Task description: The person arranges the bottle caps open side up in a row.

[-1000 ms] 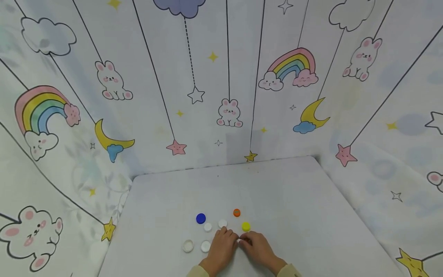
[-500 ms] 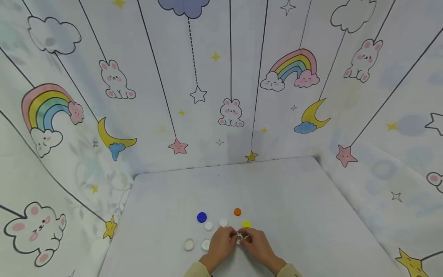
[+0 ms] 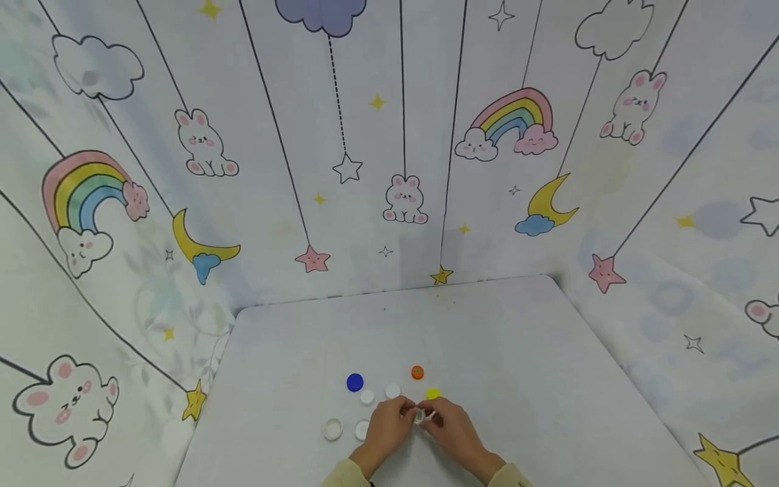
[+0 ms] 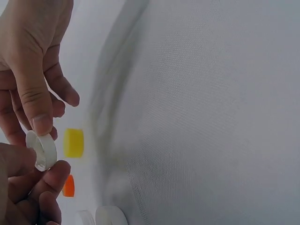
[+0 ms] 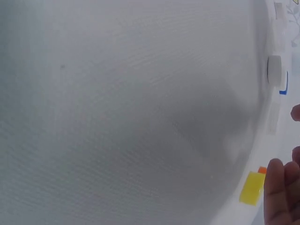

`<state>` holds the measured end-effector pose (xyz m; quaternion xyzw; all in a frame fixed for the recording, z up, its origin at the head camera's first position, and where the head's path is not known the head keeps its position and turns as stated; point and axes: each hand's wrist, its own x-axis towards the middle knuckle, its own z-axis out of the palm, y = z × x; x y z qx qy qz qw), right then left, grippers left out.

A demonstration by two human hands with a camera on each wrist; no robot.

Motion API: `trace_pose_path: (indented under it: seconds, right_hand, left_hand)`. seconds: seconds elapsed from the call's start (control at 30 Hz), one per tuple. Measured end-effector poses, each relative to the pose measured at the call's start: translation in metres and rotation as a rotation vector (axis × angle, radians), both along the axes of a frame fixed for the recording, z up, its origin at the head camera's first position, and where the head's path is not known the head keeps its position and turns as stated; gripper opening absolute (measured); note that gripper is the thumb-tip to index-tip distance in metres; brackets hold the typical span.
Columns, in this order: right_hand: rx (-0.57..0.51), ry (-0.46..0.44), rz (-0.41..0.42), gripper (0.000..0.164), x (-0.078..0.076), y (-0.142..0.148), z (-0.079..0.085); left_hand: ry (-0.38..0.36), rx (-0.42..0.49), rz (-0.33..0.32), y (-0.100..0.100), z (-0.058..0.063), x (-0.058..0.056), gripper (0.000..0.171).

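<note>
A small white bottle cap point(image 3: 418, 417) is held between both hands over the table, its hollow side partly showing. In the left wrist view, my left hand point(image 3: 392, 426) pinches this cap point(image 4: 49, 150) between thumb and fingers from below. My right hand point(image 3: 453, 429) meets it from above in that view, a fingertip pressed on the rim. Right behind the hands lies a yellow cap point(image 3: 433, 393), with an orange cap point(image 3: 417, 373) farther back. In the right wrist view, fingers point(image 5: 275, 192) show at the right edge; the held cap is out of sight there.
Left of the hands, several caps lie on the white table point(image 3: 517, 352): a blue one point(image 3: 355, 382), a small white one point(image 3: 367, 397), another white one point(image 3: 393, 390), and a larger ring-like one point(image 3: 333, 429). A white cap point(image 3: 362, 429) is partly hidden by the left hand.
A second ago little of the white cap showed between the fingertips; now it is raised slightly and turned so its hollow side shows. Both hands have shifted a little away from the body.
</note>
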<state>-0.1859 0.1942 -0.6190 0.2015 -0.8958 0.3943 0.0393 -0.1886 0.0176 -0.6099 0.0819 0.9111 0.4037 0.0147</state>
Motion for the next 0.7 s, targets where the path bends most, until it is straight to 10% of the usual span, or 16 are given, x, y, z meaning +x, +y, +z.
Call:
trace_pose_path:
  seconds: [0.27,0.7]
  right_hand:
    - [-0.003,0.030,-0.052,0.029,0.0002,0.0071,-0.0005]
    - [-0.030,0.036,-0.026,0.029,-0.0017,0.0100,0.0022]
  left_hand:
    - [0.052,-0.011,-0.098,-0.0015,0.0005,0.0001,0.027]
    - [0.234,-0.191,-0.070,0.0002,0.0061,0.0057,0.023]
